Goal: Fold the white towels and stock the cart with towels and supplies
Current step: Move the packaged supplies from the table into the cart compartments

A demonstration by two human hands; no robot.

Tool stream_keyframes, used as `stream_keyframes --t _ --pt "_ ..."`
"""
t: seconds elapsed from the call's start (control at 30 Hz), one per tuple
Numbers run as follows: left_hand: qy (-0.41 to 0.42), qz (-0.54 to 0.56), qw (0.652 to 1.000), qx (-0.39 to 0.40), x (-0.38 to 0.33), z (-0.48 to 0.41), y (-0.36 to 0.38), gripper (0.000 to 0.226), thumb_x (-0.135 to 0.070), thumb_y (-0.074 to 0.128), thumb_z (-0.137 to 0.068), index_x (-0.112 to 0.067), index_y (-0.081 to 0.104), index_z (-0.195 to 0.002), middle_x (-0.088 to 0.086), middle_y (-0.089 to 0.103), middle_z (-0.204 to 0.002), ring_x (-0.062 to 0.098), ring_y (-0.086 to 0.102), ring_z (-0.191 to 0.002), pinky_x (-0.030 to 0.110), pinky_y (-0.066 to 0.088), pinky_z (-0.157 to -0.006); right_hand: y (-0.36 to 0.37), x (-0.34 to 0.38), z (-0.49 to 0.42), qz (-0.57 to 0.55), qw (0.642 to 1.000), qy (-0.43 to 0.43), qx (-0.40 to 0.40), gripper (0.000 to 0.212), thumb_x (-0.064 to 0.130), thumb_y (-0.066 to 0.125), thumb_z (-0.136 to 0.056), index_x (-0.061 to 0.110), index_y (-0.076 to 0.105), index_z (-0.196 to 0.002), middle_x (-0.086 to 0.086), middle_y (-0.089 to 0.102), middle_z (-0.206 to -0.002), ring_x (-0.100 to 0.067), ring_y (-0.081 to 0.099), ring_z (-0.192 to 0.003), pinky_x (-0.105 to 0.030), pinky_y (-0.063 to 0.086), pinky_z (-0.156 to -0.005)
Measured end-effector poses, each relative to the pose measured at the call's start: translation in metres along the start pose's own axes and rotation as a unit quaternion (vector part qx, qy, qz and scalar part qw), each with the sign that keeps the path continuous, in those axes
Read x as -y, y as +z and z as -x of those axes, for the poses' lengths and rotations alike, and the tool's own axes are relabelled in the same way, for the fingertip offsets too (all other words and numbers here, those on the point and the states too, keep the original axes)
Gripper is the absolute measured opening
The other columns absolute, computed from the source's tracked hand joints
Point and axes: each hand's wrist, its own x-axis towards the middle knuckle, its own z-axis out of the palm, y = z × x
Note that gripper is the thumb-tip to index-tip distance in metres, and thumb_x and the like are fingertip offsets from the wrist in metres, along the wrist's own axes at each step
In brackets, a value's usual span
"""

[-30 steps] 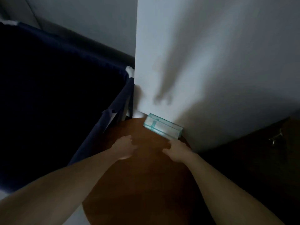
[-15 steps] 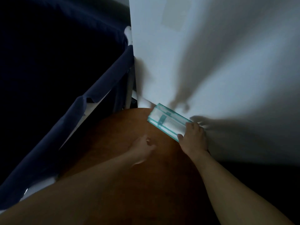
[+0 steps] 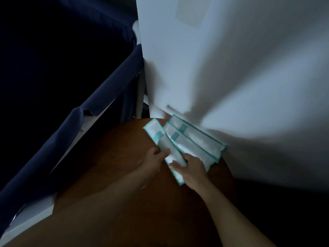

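Bare forearms seen in dim light
The left hand [image 3: 151, 164] and right hand [image 3: 193, 169] are shown bare, and both forearms are uncovered

Dim lighting. Noted at far edge of round brown table [image 3: 124, 175]: three white, teal-edged packets, fanned out. Leading packet [image 3: 159, 138] angled toward table's centre, gripped at its near end between left hand [image 3: 151, 164] and right hand [image 3: 193, 169]. Two further packets [image 3: 195, 145] lying flat, overlapped, touching white wall [image 3: 231, 68] beyond table. Navy fabric bin [image 3: 71, 131] just left of table.
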Motion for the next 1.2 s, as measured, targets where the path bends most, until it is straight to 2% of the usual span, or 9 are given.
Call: stream_keyframes --t 0.07,0.13,0.2,0.3,0.5,0.6,0.93,1.1,1.2 --pt "-0.011 0.033 0.999 -0.011 -0.001 0.0 -0.008 0.03 -0.044 0.071 -0.082 -0.017 0.065 -0.092 0.005 0.071 -0.085 0.017 0.061 -0.068 0.031 0.047 -0.059 0.006 0.007 0.008 -0.134 0.988 0.025 0.068 0.017 0.025 0.079 -0.084 0.014 0.071 -0.094 -0.001 0.07 -0.081 -0.013 0.066 -0.074 -0.03 0.052 -0.067" --pt "-0.011 0.064 0.998 -0.013 0.001 -0.001 -0.014 0.012 -0.027 0.067 -0.092 -0.016 0.062 -0.091 0.006 0.072 -0.086 0.02 0.065 -0.069 0.034 0.052 -0.062 0.005 0.01 0.01 -0.131 0.984 0.012 0.116 0.014 0.033 0.071 -0.091 0.018 0.07 -0.089 0.001 0.07 -0.083 -0.012 0.068 -0.075 -0.028 0.054 -0.067" --pt "-0.005 0.075 0.997 -0.003 0.003 -0.001 -0.018 0.005 -0.02 0.063 -0.096 -0.016 0.061 -0.094 0.007 0.073 -0.09 0.023 0.069 -0.076 0.038 0.056 -0.068 0.004 0.001 0.002 0.031 0.997 -0.059 0.033 0.025 0.044 0.06 -0.096 0.021 0.067 -0.087 0.004 0.065 -0.084 -0.012 0.063 -0.078 -0.025 0.05 -0.066" --pt "-0.001 0.055 0.998 -0.003 0.008 -0.001 -0.025 0.001 -0.018 0.059 -0.098 -0.017 0.059 -0.099 0.007 0.073 -0.1 0.026 0.072 -0.089 0.047 0.058 -0.078 0.0 -0.017 -0.026 0.23 0.937 -0.152 -0.215 0.025 0.029 0.072 -0.088 0.01 0.067 -0.103 -0.009 0.064 -0.098 -0.03 0.06 -0.091 -0.039 0.05 -0.074" --pt "-0.004 0.043 0.999 -0.005 0.013 0.01 -0.037 0.004 -0.018 0.058 -0.098 -0.02 0.06 -0.1 0.003 0.074 -0.099 0.02 0.073 -0.088 0.038 0.059 -0.07 0.001 -0.028 -0.045 0.384 0.905 -0.069 -0.17 0.04 0.033 0.068 -0.086 0.007 0.059 -0.115 -0.015 0.059 -0.11 -0.033 0.057 -0.103 -0.043 0.052 -0.078" --pt "0.001 0.042 0.999 -0.023 0.009 0.016 -0.044 0.002 -0.02 0.061 -0.097 -0.021 0.062 -0.098 0.003 0.074 -0.099 0.02 0.073 -0.088 0.04 0.06 -0.074 0.004 -0.017 -0.043 0.341 0.931 -0.025 -0.126 0.035 0.036 0.063 -0.087 0.011 0.061 -0.111 -0.011 0.062 -0.112 -0.03 0.059 -0.106 -0.038 0.05 -0.085" --pt "0.021 0.001 1.0 -0.004 -0.011 0.078 -0.068 0.011 -0.015 0.069 -0.092 -0.021 0.068 -0.101 0.001 0.075 -0.1 0.015 0.073 -0.084 0.031 0.057 -0.067 0.01 0.011 0.044 -0.01 0.997 0.081 -0.019 0.031 0.012 0.08 -0.078 0.008 0.058 -0.098 -0.008 0.064 -0.092 -0.01 0.054 -0.067 -0.017 0.037 -0.047" --pt "0.077 -0.047 0.996 -0.007 -0.047 0.127 -0.082 0.015 -0.016 0.066 -0.093 -0.017 0.068 -0.107 0.002 0.074 -0.101 0.021 0.071 -0.091 0.04 0.059 -0.081 -0.009 0.048 0.104 -0.132 0.984 0.059 -0.103 0.026 0.012 0.082 -0.078 0.012 0.067 -0.099 -0.01 0.073 -0.098 -0.024 0.068 -0.085 -0.037 0.057 -0.076" --pt "0.123 -0.045 0.991 0.016 -0.07 0.169 -0.089 0.013 -0.017 0.062 -0.094 -0.019 0.067 -0.107 0.002 0.073 -0.102 0.021 0.07 -0.092 0.04 0.059 -0.081 -0.022 0.075 0.153 -0.175 0.973 0.028 -0.148 0.019 0.015 0.078 -0.083 0.017 0.068 -0.099 -0.006 0.072 -0.097 -0.022 0.068 -0.085 -0.037 0.057 -0.078"
